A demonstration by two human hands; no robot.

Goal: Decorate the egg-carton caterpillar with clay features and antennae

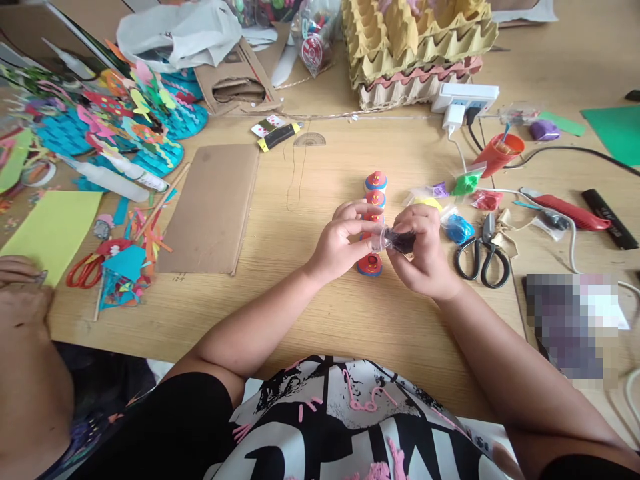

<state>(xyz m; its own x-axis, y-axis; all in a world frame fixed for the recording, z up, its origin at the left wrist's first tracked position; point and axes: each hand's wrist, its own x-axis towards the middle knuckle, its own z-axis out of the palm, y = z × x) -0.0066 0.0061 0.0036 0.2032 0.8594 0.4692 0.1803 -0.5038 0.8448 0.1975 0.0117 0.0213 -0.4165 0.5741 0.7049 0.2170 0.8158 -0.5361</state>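
Short-sleeved black-and-white fabric top [345, 433]: plain black sleeves [165, 420]; front printed with bold block lettering [305, 460]; thin pink line markings [357, 405] above; rough-textured pink patches [397, 460], lower centre.

The head camera looks forward and down, table [280, 240] near.

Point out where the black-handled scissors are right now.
In the head view, the black-handled scissors lie on the table to the right of the person's right hand, beside the blue packet.
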